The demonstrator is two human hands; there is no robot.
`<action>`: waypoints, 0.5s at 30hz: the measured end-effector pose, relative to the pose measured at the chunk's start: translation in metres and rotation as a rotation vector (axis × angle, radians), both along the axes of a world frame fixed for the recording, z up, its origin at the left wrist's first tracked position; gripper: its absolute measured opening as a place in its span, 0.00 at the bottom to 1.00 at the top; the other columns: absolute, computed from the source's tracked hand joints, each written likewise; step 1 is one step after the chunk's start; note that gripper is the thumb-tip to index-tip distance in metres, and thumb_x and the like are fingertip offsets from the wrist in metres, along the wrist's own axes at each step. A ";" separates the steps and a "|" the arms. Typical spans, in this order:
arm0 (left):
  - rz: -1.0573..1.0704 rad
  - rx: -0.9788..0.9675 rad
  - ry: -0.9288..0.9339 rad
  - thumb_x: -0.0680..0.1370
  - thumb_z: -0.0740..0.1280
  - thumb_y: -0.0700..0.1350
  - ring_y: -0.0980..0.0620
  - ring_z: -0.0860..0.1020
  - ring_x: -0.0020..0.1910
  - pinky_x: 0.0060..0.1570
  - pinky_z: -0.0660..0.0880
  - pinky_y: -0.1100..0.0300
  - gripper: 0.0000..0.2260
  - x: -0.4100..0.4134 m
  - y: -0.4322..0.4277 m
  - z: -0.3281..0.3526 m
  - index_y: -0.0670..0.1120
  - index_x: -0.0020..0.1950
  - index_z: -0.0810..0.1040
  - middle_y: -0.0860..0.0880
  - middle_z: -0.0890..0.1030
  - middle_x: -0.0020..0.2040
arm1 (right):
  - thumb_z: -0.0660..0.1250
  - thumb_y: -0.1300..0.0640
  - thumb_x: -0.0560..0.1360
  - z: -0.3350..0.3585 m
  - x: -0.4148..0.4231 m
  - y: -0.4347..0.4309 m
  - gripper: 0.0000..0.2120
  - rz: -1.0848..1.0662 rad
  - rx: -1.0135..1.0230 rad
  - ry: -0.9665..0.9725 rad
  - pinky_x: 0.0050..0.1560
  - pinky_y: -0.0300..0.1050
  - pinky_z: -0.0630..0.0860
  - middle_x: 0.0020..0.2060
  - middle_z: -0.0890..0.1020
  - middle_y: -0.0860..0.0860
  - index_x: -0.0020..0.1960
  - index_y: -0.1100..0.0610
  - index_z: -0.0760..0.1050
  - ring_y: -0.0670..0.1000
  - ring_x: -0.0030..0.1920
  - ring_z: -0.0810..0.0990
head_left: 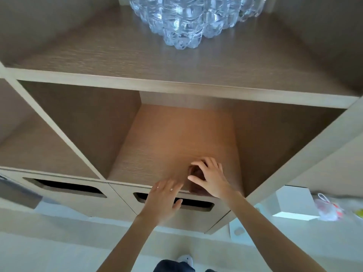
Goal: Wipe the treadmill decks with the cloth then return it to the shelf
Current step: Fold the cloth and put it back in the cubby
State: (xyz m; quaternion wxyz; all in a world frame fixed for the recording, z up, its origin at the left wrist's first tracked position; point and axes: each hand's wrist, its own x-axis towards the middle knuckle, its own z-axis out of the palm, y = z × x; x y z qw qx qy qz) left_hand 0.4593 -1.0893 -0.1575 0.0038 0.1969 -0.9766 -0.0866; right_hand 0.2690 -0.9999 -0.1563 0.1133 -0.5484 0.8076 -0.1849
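Observation:
A small brown cloth [194, 172] lies near the front edge of the middle cubby of a wooden shelf unit [169, 138]; it nearly matches the wood and is mostly hidden. My right hand [210, 177] is curled over it, thumb and fingers pinching the fabric. Just to its left, my left hand [164, 197] hovers flat over the shelf's front lip with fingers spread and nothing in it. No treadmill is in view.
Several clear plastic water bottles [186, 22] stand on the shelf above. Two drawers with cut-out handles [64, 186] sit below the cubbies. On a surface at the right are a white box [292, 203] and a plastic bag [327, 209].

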 end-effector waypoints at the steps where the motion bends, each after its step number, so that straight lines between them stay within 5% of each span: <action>1: -0.009 0.009 -0.005 0.78 0.59 0.54 0.46 0.65 0.70 0.69 0.60 0.51 0.24 -0.002 -0.005 -0.005 0.48 0.72 0.64 0.46 0.67 0.70 | 0.62 0.40 0.76 0.001 0.000 0.007 0.22 -0.025 -0.050 -0.038 0.64 0.50 0.59 0.64 0.69 0.49 0.65 0.49 0.70 0.51 0.65 0.63; 5: -0.035 0.051 0.030 0.79 0.57 0.56 0.48 0.61 0.71 0.70 0.57 0.52 0.28 -0.009 -0.021 -0.012 0.50 0.76 0.55 0.48 0.61 0.74 | 0.70 0.57 0.73 -0.001 0.004 0.048 0.16 -0.199 -0.328 -0.110 0.58 0.48 0.72 0.60 0.75 0.51 0.60 0.56 0.76 0.51 0.59 0.74; 10: -0.152 0.077 0.227 0.74 0.67 0.55 0.48 0.69 0.67 0.63 0.69 0.53 0.30 -0.014 -0.017 -0.008 0.48 0.73 0.63 0.49 0.63 0.74 | 0.72 0.67 0.70 -0.006 0.018 0.072 0.18 -0.236 -0.292 -0.155 0.54 0.21 0.67 0.58 0.77 0.47 0.59 0.56 0.79 0.47 0.56 0.77; 15: -0.294 0.001 0.311 0.69 0.73 0.53 0.51 0.69 0.68 0.62 0.70 0.52 0.27 -0.026 -0.002 -0.007 0.48 0.66 0.73 0.50 0.70 0.70 | 0.75 0.64 0.68 -0.002 0.020 0.069 0.24 -0.225 -0.241 -0.232 0.60 0.35 0.72 0.63 0.75 0.46 0.63 0.55 0.76 0.45 0.63 0.74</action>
